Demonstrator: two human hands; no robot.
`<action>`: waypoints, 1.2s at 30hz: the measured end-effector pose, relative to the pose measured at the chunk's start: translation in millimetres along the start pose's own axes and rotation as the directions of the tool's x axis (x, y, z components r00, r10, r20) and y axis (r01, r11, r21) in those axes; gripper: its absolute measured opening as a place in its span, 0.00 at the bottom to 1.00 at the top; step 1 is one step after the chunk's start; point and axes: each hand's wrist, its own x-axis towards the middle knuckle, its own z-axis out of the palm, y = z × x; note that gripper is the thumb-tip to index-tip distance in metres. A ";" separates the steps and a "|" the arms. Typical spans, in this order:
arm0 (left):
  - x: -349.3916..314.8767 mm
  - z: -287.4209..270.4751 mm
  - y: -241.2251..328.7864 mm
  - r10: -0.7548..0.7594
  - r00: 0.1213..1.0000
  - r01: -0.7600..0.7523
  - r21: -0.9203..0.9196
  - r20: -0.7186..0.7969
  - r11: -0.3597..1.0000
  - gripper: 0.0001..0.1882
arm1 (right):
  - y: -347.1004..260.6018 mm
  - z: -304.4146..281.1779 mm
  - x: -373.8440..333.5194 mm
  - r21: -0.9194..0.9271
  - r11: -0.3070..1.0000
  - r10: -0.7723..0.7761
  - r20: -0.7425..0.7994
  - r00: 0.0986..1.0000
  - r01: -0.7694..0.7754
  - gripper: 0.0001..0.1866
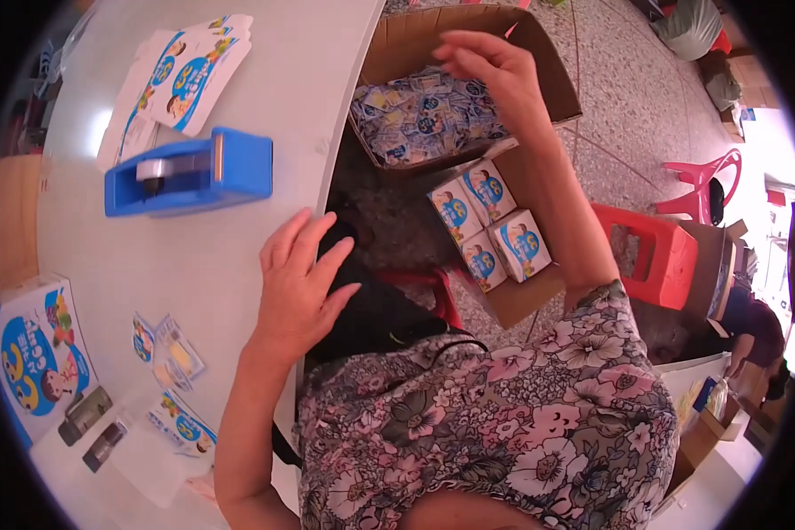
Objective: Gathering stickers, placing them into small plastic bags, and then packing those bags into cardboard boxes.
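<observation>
Four small printed boxes (518, 246) are sitting beside the person's lap, one blue tape dispenser (187, 177) is standing on the white worktop (287, 93), and one large printed carton (40, 358) is standing at the worktop's far left. Two small dark blocks (86, 415) are lying beside that carton. Flattened cartons (190, 75) are overlapping behind the dispenser, too closely to count. One red stool (654, 256) and one red chair (711, 185) are standing on the speckled floor (618, 106) to the right.

The right hand (499, 75) is reaching forward above the packets, forearm extended, fingers loosely bent and pointing left; its grip is looking open. The left hand (300, 283) is hovering or resting at the worktop's edge, which is unclear, with fingers spread and its grip open.

A deep cardboard box (406, 46) is holding a heap of small sachets (424, 115), too many to count. A second cardboard box (526, 299), nearer the person, is holding the four printed boxes.
</observation>
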 end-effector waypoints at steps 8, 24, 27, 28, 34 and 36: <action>24.7 5.8 -3.0 -0.105 0.990 0.105 0.008 0.099 0.994 0.29 | 237.9 4.1 68.2 -0.859 0.482 0.808 0.359 0.468 -0.172 0.22; -5.4 6.6 -7.0 -0.227 0.925 0.152 0.250 0.304 0.956 0.18 | 461.2 74.4 -12.4 -0.570 0.266 0.949 0.012 0.316 -0.777 0.68; -1.7 0.0 -5.4 -0.364 0.857 0.347 0.111 0.364 0.931 0.21 | 457.3 95.3 -14.1 -0.480 0.274 0.925 -0.104 0.365 -0.833 0.68; 1.8 0.9 -2.6 -0.352 0.871 0.335 0.107 0.342 0.936 0.22 | 457.8 98.3 -12.3 -0.573 0.319 0.899 -0.070 0.433 -0.755 0.68; 12.5 -0.8 -11.0 -0.187 0.929 0.155 0.122 0.319 0.980 0.25 | 479.0 97.4 -4.2 -0.787 0.313 0.936 0.160 0.315 -0.532 0.65; 13.8 0.9 -11.7 -0.152 0.941 0.109 0.153 0.304 0.982 0.25 | 483.2 101.5 -12.6 -0.764 0.314 0.937 0.152 0.316 -0.564 0.66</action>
